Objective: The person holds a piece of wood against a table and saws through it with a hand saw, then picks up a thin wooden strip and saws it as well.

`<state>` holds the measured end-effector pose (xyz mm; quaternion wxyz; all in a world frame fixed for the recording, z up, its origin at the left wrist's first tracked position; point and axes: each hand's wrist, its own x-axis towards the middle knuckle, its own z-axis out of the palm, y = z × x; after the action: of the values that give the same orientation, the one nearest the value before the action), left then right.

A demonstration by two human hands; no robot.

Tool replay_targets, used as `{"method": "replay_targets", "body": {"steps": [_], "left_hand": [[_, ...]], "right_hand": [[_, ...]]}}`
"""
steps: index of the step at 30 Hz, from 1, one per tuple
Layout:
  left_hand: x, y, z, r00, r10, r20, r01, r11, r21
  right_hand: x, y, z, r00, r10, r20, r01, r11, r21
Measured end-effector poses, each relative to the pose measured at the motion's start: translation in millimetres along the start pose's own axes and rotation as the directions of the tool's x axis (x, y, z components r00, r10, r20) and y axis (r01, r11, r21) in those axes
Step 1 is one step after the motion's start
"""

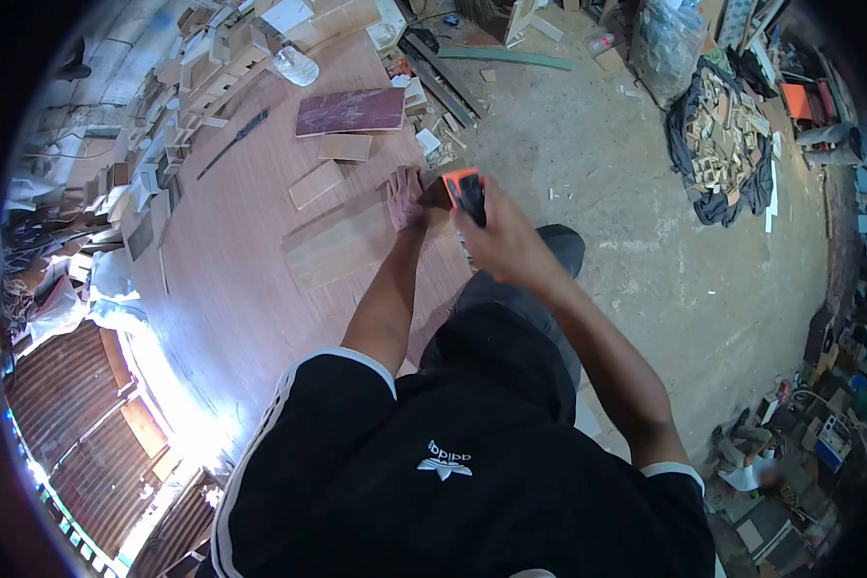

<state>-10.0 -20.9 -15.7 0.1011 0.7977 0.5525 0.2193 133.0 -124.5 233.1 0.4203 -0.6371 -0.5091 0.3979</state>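
Note:
A long pale wooden board lies on the table, its near-right end toward the table's edge. My left hand rests flat on this board with its fingers stretched out. Close to its right, my right hand is closed round the orange and black handle of a handsaw. The saw is at the board's right end, its blade mostly hidden by my hand and arm. Two small wood pieces, one block and another block, lie just beyond the board.
A dark red board, a clear bottle and a long thin dark tool lie on the table. Wooden box-like pieces line its far left. Wood offcuts fill a dark cloth on the floor. Another person sits lower right.

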Motion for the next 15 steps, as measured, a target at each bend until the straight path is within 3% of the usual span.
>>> {"method": "replay_targets", "body": {"steps": [2, 4, 9, 12, 15], "left_hand": [[-0.1, -12.7, 10.6, 1.0, 0.024, 0.005, -0.024, 0.998, 0.05], [0.8, -13.9, 9.8, 0.999, 0.045, 0.012, -0.046, 0.994, 0.098], [-0.1, -8.6, 3.1, 0.998, 0.035, -0.048, -0.034, 0.999, 0.017], [-1.1, -5.8, -1.5, 0.999, 0.039, -0.015, -0.04, 0.994, -0.106], [-0.5, -8.0, 3.6, 0.999, 0.043, -0.013, -0.044, 0.996, -0.077]], "right_hand": [[22.2, -12.3, -11.3, 0.953, 0.247, 0.175, -0.259, 0.964, 0.053], [24.3, -12.1, -10.0, 0.96, 0.221, 0.173, -0.228, 0.973, 0.02], [31.7, 7.9, 8.6, 0.98, 0.114, 0.162, -0.104, 0.992, -0.071], [39.6, 2.5, 15.4, 0.974, 0.173, 0.146, -0.169, 0.985, -0.035], [54.5, -11.5, 8.9, 0.934, 0.292, 0.207, -0.297, 0.955, -0.005]]}}
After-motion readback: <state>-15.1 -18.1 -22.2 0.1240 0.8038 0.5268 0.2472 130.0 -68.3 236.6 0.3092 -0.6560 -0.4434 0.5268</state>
